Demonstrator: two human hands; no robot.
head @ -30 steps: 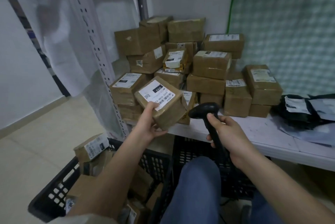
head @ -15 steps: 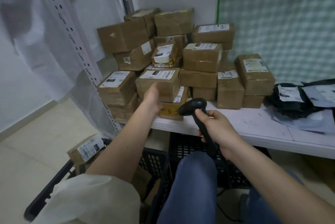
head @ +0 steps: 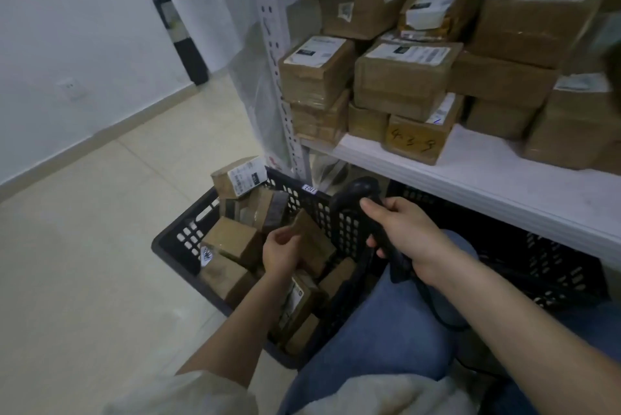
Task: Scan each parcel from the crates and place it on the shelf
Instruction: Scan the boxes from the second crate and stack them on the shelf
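Shelf (head: pixel 487 176): white board, stacked high with brown boxes (head: pixel 403 78), several layers deep, some labels up. The front box with handwritten digits sits close to the board's edge. Upright post (head: pixel 275 55) at the shelf's left end, plastic sheet behind it.

Crate (head: pixel 174 243): black, perforated, on the floor beside the person's knee, part full of small parcels lying at mixed angles. One labelled parcel (head: pixel 240 176) perches on the far rim, tilted. A second black crate (head: pixel 537 266) sits under the shelf; contents not visible.

Left hand (head: pixel 280 251): down in the crate, fingers curled round the edge of a tilted brown parcel (head: pixel 312 243). Closed on it, as far as I can judge, though the far side of the grip is hidden. Parcel not yet lifted clear; its label side is not visible.

Right hand (head: pixel 403 233): clamped round the handle of the black scanner (head: pixel 361 192), head pointing towards the crate, cable trailing over the knee.

Step, by my reading: picking the next parcel for scanning.

Risks:
- Pulling this parcel out may shift its neighbours; the one on the rim looks likely to tip to the floor.
- Label may face down, needing a one-handed turn; the thin edge grip could slip.
- The stack is tall and uneven, so a careless placement could topple the front boxes.
- The cable could snag on the knee or the crate.
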